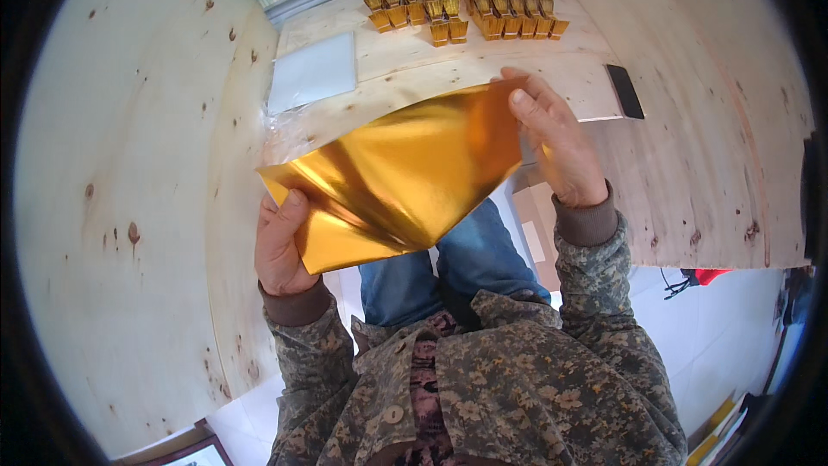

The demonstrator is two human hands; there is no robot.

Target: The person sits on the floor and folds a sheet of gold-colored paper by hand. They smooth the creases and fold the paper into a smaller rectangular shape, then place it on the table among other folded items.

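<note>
A sheet of shiny gold foil paper (405, 181) is stretched between my two hands, above my lap. It bows and creases in the middle, with bright and dark reflections across it. My left hand (283, 246) pinches the sheet's lower left side, thumb on top. At the upper right corner my right hand (556, 134) grips the sheet with the thumb in front. The fingers behind the sheet are partly hidden. The sheet's right end looks more orange than the rest.
Rows of small gold folded pieces (509, 17) stand at the back of the wooden table. A stack of pale sheets (312, 73) lies at the back left, beside clear plastic. A black phone-like slab (624, 91) rests at the right. Plywood panels (129, 190) rise on both sides.
</note>
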